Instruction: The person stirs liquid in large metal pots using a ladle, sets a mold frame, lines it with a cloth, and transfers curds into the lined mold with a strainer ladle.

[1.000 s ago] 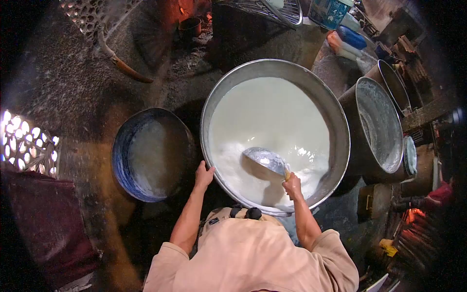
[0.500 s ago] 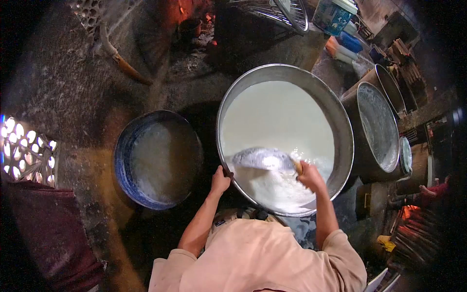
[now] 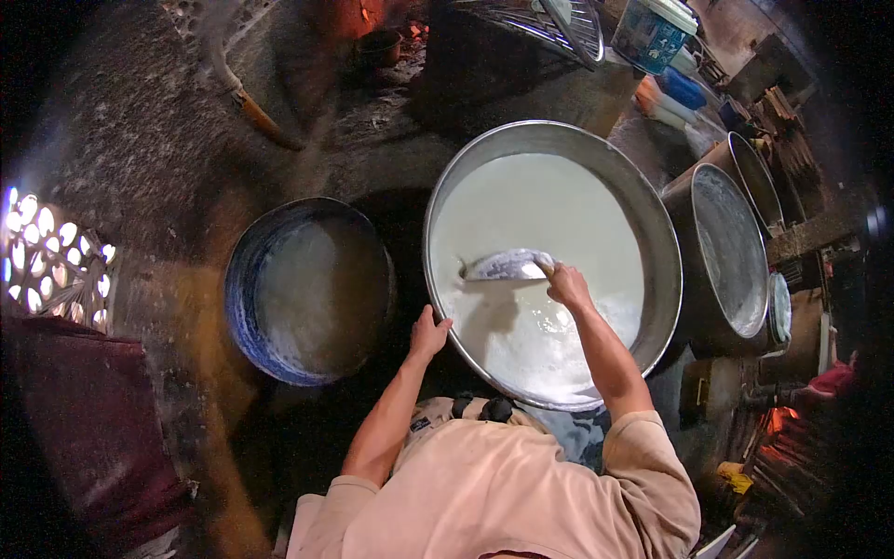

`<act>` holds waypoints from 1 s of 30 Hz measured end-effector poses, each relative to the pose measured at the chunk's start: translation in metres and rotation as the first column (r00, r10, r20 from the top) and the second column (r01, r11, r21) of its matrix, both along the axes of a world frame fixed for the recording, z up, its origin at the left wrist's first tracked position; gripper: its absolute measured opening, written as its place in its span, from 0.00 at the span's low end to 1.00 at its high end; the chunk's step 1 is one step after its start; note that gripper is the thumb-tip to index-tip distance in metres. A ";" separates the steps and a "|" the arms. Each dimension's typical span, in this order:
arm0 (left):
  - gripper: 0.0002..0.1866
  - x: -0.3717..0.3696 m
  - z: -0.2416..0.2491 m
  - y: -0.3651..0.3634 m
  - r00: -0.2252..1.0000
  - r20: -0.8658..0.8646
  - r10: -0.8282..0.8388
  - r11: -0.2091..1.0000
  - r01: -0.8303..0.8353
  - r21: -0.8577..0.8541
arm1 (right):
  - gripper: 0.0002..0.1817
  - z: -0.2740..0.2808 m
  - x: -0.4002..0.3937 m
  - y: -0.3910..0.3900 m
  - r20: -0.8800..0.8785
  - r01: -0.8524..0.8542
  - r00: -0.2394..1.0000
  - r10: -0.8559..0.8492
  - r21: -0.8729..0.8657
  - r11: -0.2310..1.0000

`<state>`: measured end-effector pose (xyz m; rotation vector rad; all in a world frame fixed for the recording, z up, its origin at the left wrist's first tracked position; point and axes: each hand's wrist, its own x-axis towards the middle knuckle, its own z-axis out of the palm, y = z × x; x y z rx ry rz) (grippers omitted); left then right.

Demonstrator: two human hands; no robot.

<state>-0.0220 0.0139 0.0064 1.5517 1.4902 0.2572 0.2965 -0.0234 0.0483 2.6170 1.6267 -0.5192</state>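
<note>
My right hand (image 3: 566,285) is closed around the short handle of a broad metal ladle (image 3: 507,265), whose bowl dips into the white, milky liquid (image 3: 549,205). That liquid fills much of a large round metal vat (image 3: 668,326) in front of me. At the vat's near left side, my left hand (image 3: 428,335) grips the rim, its thumb side against the metal. Part of the ladle's bowl is under the liquid, and my left fingers are partly hidden.
Left of the vat stands a blue-sided tub (image 3: 244,326) holding cloudy liquid. On the right are a tall metal drum (image 3: 726,252) and another drum behind it. A bucket (image 3: 652,35) stands at the back. Embers glow at far right, near another person's red sleeve (image 3: 832,376).
The ladle has moved away from me through the liquid, and my right arm reaches farther forward. My left hand stays on the rim. The whole view has shifted slightly.
</note>
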 end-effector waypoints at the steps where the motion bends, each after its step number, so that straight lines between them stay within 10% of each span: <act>1: 0.30 0.001 -0.002 -0.001 1.000 -0.011 0.002 1.000 -0.002 0.013 | 0.28 -0.009 0.005 -0.011 -0.005 0.007 1.000 -0.007 -0.018 1.000; 6: 0.34 -0.001 -0.015 -0.001 1.000 -0.012 0.028 0.998 -0.027 0.054 | 0.41 -0.019 0.021 -0.070 0.035 -0.069 0.996 0.077 -0.175 0.982; 9: 0.34 0.002 0.005 -0.001 1.000 -0.009 0.029 1.000 -0.029 -0.012 | 0.16 -0.013 0.027 -0.105 -0.010 0.005 1.000 -0.006 -0.110 0.994; 23: 0.33 0.016 0.011 -0.013 0.980 -0.052 0.193 0.981 -0.193 0.005 | 0.19 0.056 0.134 -0.259 -0.040 0.168 0.984 -0.175 -0.135 0.977; 30: 0.32 0.016 -0.007 -0.013 0.968 -0.081 0.236 0.971 -0.233 0.048 | 0.17 0.087 0.184 -0.251 -0.048 0.307 0.951 -0.304 0.228 0.924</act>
